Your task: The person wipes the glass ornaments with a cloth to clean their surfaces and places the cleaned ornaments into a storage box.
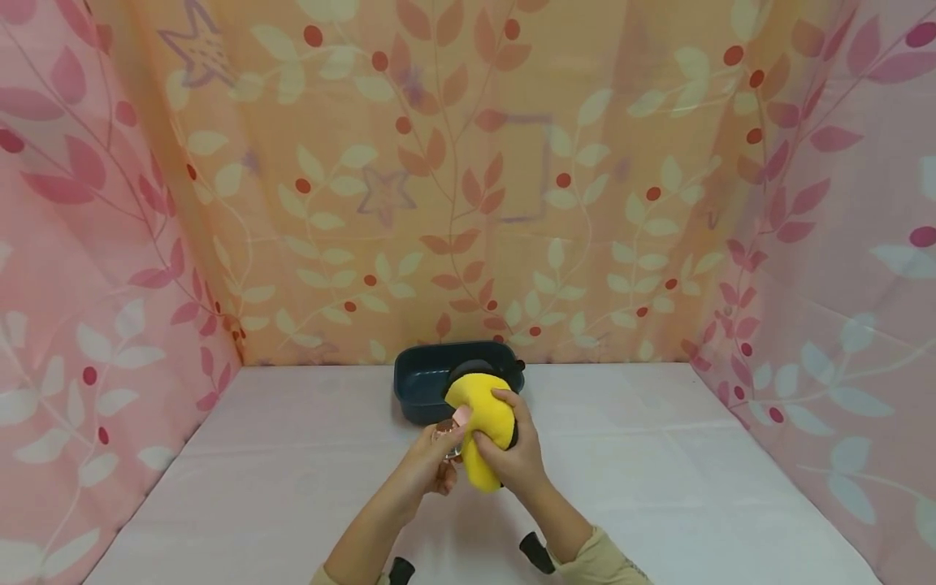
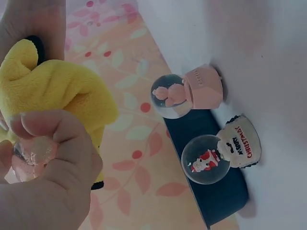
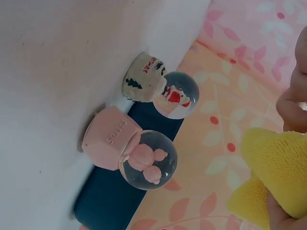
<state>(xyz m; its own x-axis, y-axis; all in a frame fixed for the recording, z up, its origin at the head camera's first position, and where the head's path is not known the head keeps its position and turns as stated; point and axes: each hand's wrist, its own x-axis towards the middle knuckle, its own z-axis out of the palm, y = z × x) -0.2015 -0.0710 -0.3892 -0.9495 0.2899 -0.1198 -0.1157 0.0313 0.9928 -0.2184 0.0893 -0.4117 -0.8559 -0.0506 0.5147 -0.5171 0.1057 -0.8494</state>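
My right hand (image 1: 521, 451) grips a folded yellow cloth (image 1: 488, 402) with dark edging, thumb on its near face and fingers round its far side. Beside it, my left hand (image 1: 420, 463) holds a small clear, rounded object (image 2: 34, 155) with a pinkish tint, its fingers curled round it and covering most of it. The cloth lies right against the left fingers. Beyond the hands stand two snow globes: a pink one (image 3: 112, 139) with a cactus figure, and a white-based one (image 2: 240, 141) lettered Merry Christmas with a Santa figure inside.
A dark blue bin (image 1: 409, 390) sits at the back of the white table (image 1: 643, 455), behind the two globes. Pink floral curtains (image 1: 88, 325) hang at both sides, and an orange floral one (image 1: 468, 203) closes off the back.
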